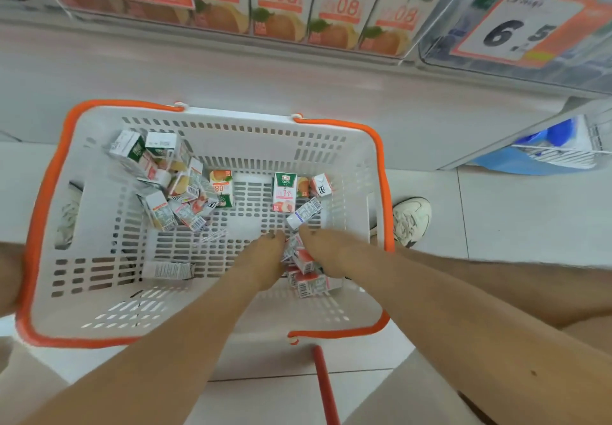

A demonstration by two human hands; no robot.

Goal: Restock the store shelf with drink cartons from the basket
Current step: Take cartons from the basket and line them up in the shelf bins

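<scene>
Honestly, both hands were down in basket (231,126), near right corner. Left hand (261,259) and right hand (328,252) flanked small carton pile (306,267), fingers straight, thumbs hidden. Risk: loose stack squeezed between palms, one could slip out on lift toward far shelf (99,23). Other cartons (165,176) lay far left.

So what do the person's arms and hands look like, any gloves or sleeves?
Both arms are bare as far up as the view shows: no sleeves, no gloves, no watch or bracelet. The left hand and right hand show no rings from this side. A nail on each looks dark, perhaps painted.
</scene>
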